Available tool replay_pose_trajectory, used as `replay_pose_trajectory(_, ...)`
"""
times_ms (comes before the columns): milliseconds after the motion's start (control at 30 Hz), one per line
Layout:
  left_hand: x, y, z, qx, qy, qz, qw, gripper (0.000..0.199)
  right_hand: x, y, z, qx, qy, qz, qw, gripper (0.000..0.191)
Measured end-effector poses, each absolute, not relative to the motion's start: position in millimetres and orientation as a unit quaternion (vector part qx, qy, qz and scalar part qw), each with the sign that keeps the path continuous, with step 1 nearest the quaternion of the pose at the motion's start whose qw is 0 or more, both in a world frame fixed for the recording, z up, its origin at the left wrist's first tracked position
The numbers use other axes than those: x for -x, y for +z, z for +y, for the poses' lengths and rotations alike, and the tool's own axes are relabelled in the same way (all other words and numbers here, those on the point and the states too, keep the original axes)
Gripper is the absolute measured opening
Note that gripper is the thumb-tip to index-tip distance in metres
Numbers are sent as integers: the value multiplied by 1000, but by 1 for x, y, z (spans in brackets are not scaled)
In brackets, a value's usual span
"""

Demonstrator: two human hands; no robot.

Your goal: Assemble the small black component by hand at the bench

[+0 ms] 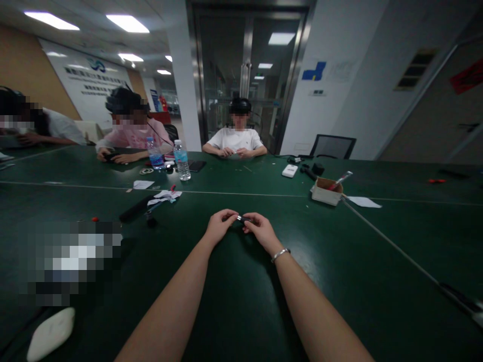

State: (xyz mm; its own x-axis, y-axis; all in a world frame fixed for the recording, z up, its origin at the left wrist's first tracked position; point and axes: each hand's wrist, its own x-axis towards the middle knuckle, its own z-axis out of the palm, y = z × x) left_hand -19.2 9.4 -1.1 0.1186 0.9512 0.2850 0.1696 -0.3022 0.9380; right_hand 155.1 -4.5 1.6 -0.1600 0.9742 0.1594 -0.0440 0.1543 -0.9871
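Note:
Both of my hands meet over the green table [241, 306], around a small dark cylinder with a shiny silver band [240, 218]. My left hand [222, 224] pinches its silver end between thumb and fingers. The dark end is gripped by my right hand [261, 230], with a silver bracelet [280, 255] on that wrist. Fingers cover much of the small object, so its exact kind cannot be made out.
To the left lie crumpled papers [165, 196], a dark rod-like object [136, 208] and a white rounded object [52, 334]. Water bottles [182, 163] stand farther back. A small box [326, 193] with a tool sits right. Several people sit around the table.

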Motion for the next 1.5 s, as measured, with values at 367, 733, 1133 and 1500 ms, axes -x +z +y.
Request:
replay_pose_trajectory(367,22,4,6,-643,496,408,417,28,-154,-6,1,407,498,-569,512,28)
replay_pose_trajectory(733,22,2,8,-645,496,407,414,27,-155,-9,3,419,483,-581,504,30)
replay_pose_trajectory(1133,19,-2,13,-644,505,418,393,26,-155,-8,2,423,468,-589,505,27)
replay_pose_trajectory(1500,20,-4,14,-651,501,405,401,26,-153,-8,1,423,467,-590,505,27)
